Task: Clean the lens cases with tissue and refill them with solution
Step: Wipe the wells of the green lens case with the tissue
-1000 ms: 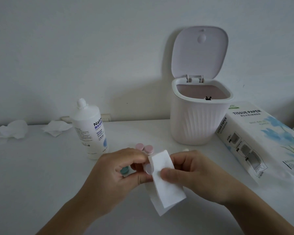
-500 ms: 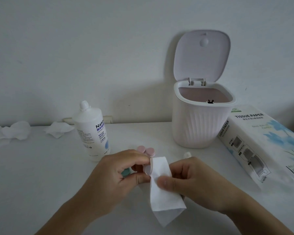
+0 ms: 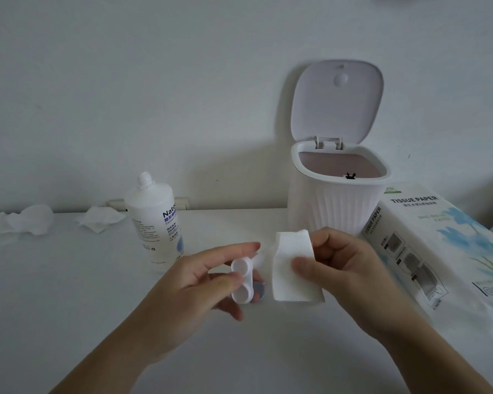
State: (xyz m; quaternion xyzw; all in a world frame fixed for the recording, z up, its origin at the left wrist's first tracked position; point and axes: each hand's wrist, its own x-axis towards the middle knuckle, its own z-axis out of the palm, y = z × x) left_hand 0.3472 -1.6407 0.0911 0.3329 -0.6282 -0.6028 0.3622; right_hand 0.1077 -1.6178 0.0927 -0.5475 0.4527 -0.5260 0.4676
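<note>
My left hand (image 3: 199, 282) holds a white two-well lens case (image 3: 242, 281) between thumb and fingers, its open wells turned up toward me. My right hand (image 3: 345, 268) pinches a folded white tissue (image 3: 293, 268) just right of the case, a small gap between them. A round grey cap (image 3: 259, 291) peeks out behind the case. The white solution bottle (image 3: 155, 220) stands upright, capped, behind my left hand.
A white ribbed bin (image 3: 333, 206) with its lid up stands at the back right. A tissue paper pack (image 3: 444, 251) lies on the right. Two crumpled tissues (image 3: 20, 223) (image 3: 100, 220) lie at the back left of the white table (image 3: 69, 294).
The tissue has come away from the case and moved right. My left hand has turned the case so both open wells show. The view has shifted slightly downward.
</note>
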